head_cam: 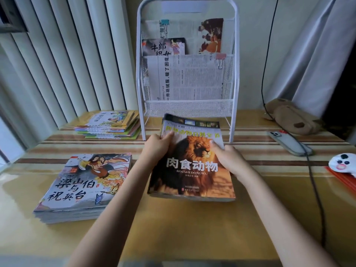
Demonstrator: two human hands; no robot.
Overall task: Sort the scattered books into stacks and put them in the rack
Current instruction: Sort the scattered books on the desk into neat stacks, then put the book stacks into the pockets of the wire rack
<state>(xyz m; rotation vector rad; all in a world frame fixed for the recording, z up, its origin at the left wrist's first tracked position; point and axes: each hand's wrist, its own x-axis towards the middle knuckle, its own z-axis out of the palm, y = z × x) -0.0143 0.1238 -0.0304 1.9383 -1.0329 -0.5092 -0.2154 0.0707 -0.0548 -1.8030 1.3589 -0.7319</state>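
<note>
While lion-cover book stack [192, 166] sat before rack [186, 106], your left hand [157, 144] and right hand [228, 158] gripped its opposite side edges, stack between them.
</note>
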